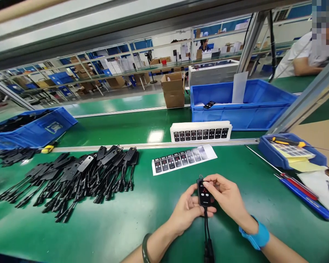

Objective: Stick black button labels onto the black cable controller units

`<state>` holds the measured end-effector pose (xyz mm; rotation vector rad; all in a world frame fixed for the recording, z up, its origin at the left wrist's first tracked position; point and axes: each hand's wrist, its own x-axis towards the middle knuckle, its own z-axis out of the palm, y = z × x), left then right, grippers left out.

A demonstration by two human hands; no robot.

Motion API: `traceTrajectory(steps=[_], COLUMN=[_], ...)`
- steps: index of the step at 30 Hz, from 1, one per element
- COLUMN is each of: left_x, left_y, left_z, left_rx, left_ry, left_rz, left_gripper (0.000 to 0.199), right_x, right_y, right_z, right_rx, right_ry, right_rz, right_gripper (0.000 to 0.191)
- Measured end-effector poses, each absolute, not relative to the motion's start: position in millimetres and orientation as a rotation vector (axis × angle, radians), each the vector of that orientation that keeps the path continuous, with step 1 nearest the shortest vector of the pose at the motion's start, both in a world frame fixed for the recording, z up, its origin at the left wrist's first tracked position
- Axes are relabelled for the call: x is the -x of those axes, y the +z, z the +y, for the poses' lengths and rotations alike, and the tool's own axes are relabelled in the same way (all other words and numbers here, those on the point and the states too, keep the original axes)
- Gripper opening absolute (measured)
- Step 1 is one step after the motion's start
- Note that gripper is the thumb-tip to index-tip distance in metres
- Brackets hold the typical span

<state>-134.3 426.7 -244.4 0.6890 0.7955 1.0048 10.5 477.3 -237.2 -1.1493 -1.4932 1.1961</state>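
Observation:
A small black controller box (pixel 204 199) with two short cables hangs between my hands, its labelled face turned up. My left hand (pixel 186 208) grips it from the left and below, fingers wrapped behind it. At its upper right edge, the thumb of my right hand (pixel 226 193) presses on the face, with the fingers curled round the top corner. Beyond them lies a label sheet (pixel 157 171) with a row of black labels. Behind that, a stack of label sheets (pixel 201 126) stands on edge. To the left is a pile of black controllers with cables (pixel 84 164).
Blue bins stand at left (pixel 63 122) and back right (pixel 222 115), with a cardboard box (pixel 173 91) between. On the right are a small blue tray (pixel 276 153) holding a yellow-handled screwdriver (pixel 287 141), and red and blue tools (pixel 304 197). People sit farther back.

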Motion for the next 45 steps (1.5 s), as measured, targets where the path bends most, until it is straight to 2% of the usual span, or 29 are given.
traceTrajectory(steps=[37,45], left_x=[132,134], left_y=[-250,-248], left_z=[424,427], left_rx=[-0.8,-0.754], left_ry=[1.023,1.011], left_rz=[0.821,0.802], left_gripper=[0.063,0.054], right_x=[-8,-12], right_y=[-244,-248], right_z=[476,483], right_rx=[1.2,1.228], right_ry=[1.073,0.951], right_rz=[-1.491,-1.68], right_gripper=[0.024,0.029])
